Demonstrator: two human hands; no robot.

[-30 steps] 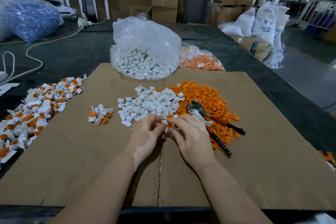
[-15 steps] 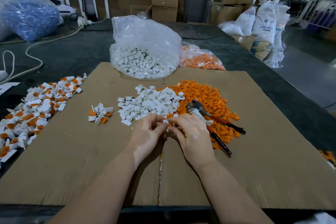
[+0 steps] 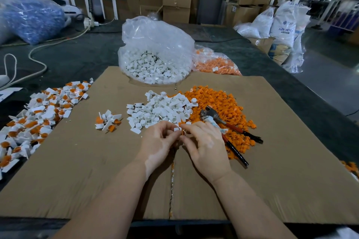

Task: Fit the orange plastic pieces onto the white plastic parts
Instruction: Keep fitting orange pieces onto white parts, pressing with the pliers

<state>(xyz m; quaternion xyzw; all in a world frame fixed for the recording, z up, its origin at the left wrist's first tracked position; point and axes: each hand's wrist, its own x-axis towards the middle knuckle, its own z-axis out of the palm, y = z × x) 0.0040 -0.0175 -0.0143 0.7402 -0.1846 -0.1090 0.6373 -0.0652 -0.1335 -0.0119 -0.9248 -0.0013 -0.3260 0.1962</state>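
On the brown cardboard sheet point(image 3: 77, 170) in the lower centre of the frame, the left hand point(image 3: 157, 143) pinches a small white part point(image 3: 177, 129) while the right hand point(image 3: 206, 145), touching it from the right, pinches what seems an orange piece, mostly hidden, so the fitting goes right to left between the fingertips.
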